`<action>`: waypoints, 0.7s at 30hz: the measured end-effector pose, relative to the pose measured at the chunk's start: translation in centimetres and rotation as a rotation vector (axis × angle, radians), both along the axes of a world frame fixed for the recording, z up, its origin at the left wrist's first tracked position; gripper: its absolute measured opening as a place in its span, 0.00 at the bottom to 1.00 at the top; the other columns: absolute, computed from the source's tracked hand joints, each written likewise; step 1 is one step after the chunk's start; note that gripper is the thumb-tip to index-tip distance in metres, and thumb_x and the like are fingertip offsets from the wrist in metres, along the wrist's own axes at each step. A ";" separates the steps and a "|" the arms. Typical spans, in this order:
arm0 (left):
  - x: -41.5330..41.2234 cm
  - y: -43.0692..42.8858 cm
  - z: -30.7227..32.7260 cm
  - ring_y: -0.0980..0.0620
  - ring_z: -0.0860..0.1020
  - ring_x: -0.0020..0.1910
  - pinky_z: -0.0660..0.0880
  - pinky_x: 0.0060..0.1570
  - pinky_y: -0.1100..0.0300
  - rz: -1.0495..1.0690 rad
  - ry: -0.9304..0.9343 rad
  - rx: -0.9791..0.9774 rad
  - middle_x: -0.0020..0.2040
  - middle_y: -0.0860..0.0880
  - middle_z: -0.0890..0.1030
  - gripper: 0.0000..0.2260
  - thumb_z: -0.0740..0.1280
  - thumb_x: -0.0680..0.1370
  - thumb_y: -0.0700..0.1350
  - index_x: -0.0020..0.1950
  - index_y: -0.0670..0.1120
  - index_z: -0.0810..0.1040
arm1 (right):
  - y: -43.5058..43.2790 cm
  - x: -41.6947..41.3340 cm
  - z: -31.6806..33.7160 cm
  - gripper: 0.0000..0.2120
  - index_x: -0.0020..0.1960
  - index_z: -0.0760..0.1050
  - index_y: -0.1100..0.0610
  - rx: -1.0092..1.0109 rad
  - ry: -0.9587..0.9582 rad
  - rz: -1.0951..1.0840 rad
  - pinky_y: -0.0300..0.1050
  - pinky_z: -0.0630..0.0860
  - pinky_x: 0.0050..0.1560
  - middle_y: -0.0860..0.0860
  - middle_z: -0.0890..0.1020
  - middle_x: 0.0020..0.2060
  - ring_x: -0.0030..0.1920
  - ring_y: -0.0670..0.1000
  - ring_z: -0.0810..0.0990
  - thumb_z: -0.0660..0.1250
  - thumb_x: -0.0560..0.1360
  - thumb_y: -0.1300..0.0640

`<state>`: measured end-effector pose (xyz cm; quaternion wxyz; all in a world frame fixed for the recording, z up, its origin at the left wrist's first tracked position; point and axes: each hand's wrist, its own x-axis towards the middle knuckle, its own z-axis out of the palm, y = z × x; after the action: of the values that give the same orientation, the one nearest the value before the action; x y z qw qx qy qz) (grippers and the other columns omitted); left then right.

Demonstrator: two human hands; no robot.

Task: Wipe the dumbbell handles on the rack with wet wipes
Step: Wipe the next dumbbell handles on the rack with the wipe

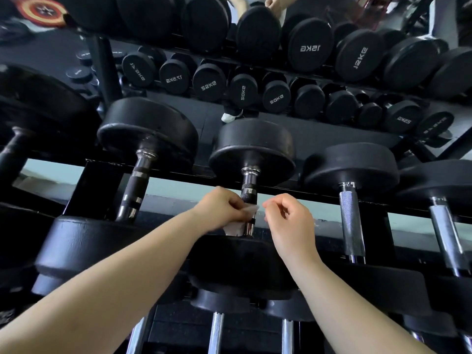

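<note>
A dark dumbbell handle is resting at the left on the rack rail, with an open gap before the left hand. That hand is pinching a wet wipe against the middle dumbbell handle. The right hand is hovering just beside the wipe's edge with its fingers curled; I cannot tell whether it is gripping the wipe. 1 knurled chrome handle is standing well apart to the right.

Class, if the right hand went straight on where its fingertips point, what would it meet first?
Probably the white wet wipe that the left hand holds round the steel dumbbell handle.
</note>
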<state>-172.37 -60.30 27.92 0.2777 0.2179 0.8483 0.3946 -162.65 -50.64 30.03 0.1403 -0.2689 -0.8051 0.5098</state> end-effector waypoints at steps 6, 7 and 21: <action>-1.8 1.2 0.4 0.62 0.68 0.26 0.63 0.25 0.77 0.273 -0.051 0.206 0.25 0.56 0.71 0.11 0.73 0.70 0.39 0.30 0.46 0.74 | -0.1 0.1 0.3 0.11 0.32 0.71 0.57 -0.034 0.012 0.003 0.30 0.64 0.26 0.47 0.71 0.25 0.27 0.42 0.67 0.60 0.73 0.63; -1.5 1.0 0.3 0.63 0.68 0.24 0.63 0.25 0.77 0.218 -0.055 0.179 0.22 0.57 0.71 0.12 0.73 0.70 0.40 0.29 0.47 0.74 | -0.1 0.1 0.3 0.11 0.32 0.72 0.57 -0.032 0.012 0.004 0.29 0.64 0.26 0.46 0.71 0.25 0.27 0.42 0.67 0.61 0.73 0.63; 0.0 0.3 -0.6 0.60 0.67 0.29 0.64 0.26 0.75 0.145 -0.011 0.056 0.28 0.54 0.71 0.11 0.72 0.70 0.43 0.30 0.47 0.73 | -0.1 0.1 0.3 0.10 0.33 0.72 0.56 -0.004 -0.013 0.003 0.31 0.65 0.28 0.47 0.72 0.26 0.28 0.44 0.67 0.61 0.72 0.62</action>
<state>-172.41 -60.03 27.30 0.2469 0.1615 0.8489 0.4386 -162.60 -50.77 30.29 0.1337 -0.2714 -0.8054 0.5098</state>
